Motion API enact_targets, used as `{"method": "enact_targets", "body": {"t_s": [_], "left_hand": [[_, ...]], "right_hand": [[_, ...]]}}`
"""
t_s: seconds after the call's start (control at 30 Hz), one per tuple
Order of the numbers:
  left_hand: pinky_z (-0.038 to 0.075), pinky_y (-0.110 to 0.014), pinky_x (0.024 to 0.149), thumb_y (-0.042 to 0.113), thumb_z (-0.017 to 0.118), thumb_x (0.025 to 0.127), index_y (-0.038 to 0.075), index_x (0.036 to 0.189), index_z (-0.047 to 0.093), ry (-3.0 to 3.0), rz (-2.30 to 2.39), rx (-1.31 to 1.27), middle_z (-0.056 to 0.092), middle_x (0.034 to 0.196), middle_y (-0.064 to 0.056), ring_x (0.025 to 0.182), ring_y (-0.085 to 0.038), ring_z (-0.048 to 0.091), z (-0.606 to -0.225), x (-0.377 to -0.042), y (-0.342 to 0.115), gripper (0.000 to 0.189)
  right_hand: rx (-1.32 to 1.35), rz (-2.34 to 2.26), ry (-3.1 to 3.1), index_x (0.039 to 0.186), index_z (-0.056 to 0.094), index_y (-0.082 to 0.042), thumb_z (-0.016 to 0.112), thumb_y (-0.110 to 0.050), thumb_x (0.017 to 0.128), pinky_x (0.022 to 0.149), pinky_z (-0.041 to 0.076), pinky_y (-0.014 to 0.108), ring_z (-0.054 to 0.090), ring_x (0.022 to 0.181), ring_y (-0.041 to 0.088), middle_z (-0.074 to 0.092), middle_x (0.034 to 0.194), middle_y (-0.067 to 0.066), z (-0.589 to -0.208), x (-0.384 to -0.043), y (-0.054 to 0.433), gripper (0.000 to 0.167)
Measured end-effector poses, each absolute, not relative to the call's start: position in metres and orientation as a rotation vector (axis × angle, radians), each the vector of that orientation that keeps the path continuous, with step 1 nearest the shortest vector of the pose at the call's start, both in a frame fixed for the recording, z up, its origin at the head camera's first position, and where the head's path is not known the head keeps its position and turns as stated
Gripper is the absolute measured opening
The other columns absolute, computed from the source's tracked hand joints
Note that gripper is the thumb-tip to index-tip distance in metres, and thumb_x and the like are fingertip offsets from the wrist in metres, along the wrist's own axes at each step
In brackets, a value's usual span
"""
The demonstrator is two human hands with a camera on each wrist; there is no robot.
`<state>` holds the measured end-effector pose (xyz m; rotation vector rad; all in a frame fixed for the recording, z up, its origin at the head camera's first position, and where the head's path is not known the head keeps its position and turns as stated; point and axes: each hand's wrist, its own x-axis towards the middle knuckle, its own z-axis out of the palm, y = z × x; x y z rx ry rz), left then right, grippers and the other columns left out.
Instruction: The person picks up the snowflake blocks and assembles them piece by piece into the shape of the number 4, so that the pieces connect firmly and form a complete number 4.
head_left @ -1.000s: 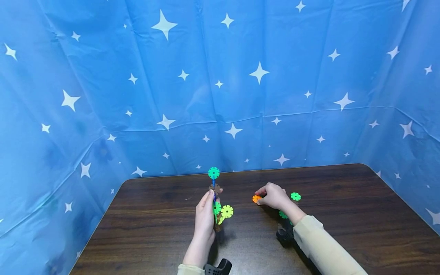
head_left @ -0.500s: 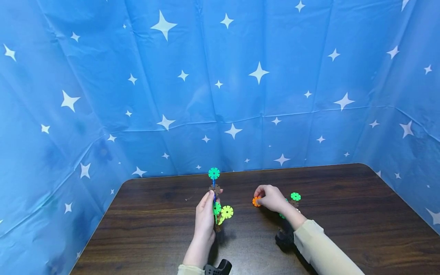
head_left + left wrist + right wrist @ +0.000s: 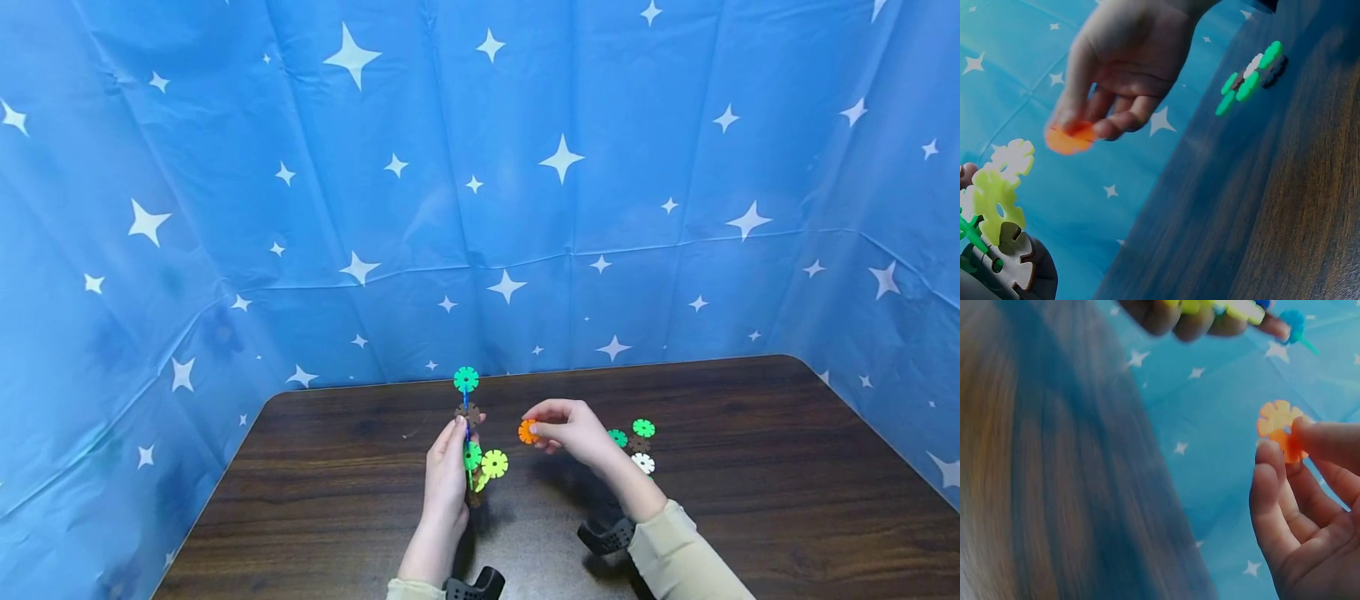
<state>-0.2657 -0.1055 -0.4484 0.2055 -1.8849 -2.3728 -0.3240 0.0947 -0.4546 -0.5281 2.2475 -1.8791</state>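
Note:
My left hand (image 3: 447, 471) grips a chain of joined notched plastic discs, held upright over the table. A teal disc (image 3: 466, 379) tops that chain, with a brown disc (image 3: 469, 414) below it. Lower down are a green disc (image 3: 472, 456) and a yellow disc (image 3: 494, 463) that juts out to the right. Between thumb and fingers, my right hand (image 3: 576, 433) pinches a single orange disc (image 3: 527, 432) by its edge. In the right wrist view the orange disc (image 3: 1277, 419) faces the camera, apart from the chain above it.
Right of my right hand, several loose discs lie on the dark wooden table (image 3: 322, 500), among them a bright green disc (image 3: 643, 427), a brown disc (image 3: 639, 444) and a white disc (image 3: 642, 463). A blue star-printed curtain (image 3: 420, 208) surrounds the back and sides.
My right hand has lifted the orange disc from the table and moved left toward the chain, uncovering the discs behind it. The left hand holds the chain in nearly the same place.

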Motion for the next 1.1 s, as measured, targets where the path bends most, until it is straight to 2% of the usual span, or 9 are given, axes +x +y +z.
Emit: {"method": "enact_targets", "body": {"t_s": [0.13, 0.4, 0.7, 0.87, 1.1], "left_hand": [[0.035, -0.021, 0.047, 0.035, 0.046, 0.103, 0.006, 0.121, 0.065, -1.886, -2.368, 0.206, 0.048, 0.071, 0.003, 0.053, -0.009, 0.039, -0.448, -0.266, -0.105, 0.04], [0.035, -0.021, 0.049, 0.035, 0.046, 0.103, 0.005, 0.121, 0.065, -1.896, -2.351, 0.208, 0.049, 0.072, 0.002, 0.056, -0.01, 0.041, -0.45, -0.266, -0.105, 0.04], [0.035, -0.022, 0.051, 0.036, 0.046, 0.103, 0.006, 0.121, 0.066, -1.895, -2.351, 0.225, 0.049, 0.073, 0.003, 0.059, -0.01, 0.042, -0.45, -0.265, -0.106, 0.04], [0.035, -0.022, 0.053, 0.036, 0.046, 0.103, 0.006, 0.121, 0.066, -1.882, -2.357, 0.222, 0.048, 0.073, 0.002, 0.062, -0.011, 0.043, -0.451, -0.266, -0.107, 0.041], [0.034, -0.022, 0.051, 0.035, 0.046, 0.103, 0.005, 0.121, 0.066, -1.884, -2.353, 0.233, 0.049, 0.075, 0.002, 0.061, -0.01, 0.042, -0.451, -0.267, -0.106, 0.039]], "right_hand": [[-0.534, -1.997, 2.07, 0.114, 0.06, 0.012, 0.064, -0.008, 0.093, 0.071, 0.057, 0.037, 0.066, 0.08, 0.034, 0.068, 0.093, 0.013, -0.452, -0.318, 0.09, 0.03], [-0.526, -2.125, 1.774, 0.113, 0.058, 0.01, 0.06, -0.007, 0.096, 0.078, 0.056, 0.034, 0.067, 0.085, 0.02, 0.068, 0.099, 0.012, -0.458, -0.309, 0.081, 0.025], [-0.549, -2.183, 1.657, 0.113, 0.055, 0.013, 0.058, -0.003, 0.096, 0.08, 0.055, 0.034, 0.067, 0.085, 0.019, 0.068, 0.1, 0.011, -0.462, -0.305, 0.076, 0.024], [-0.545, -2.177, 1.655, 0.111, 0.059, 0.01, 0.058, -0.001, 0.095, 0.08, 0.055, 0.035, 0.067, 0.086, 0.019, 0.067, 0.099, 0.011, -0.463, -0.304, 0.074, 0.019], [-0.564, -2.161, 1.676, 0.111, 0.058, 0.011, 0.058, -0.002, 0.095, 0.081, 0.055, 0.035, 0.067, 0.086, 0.019, 0.067, 0.1, 0.01, -0.463, -0.303, 0.073, 0.021]]}}
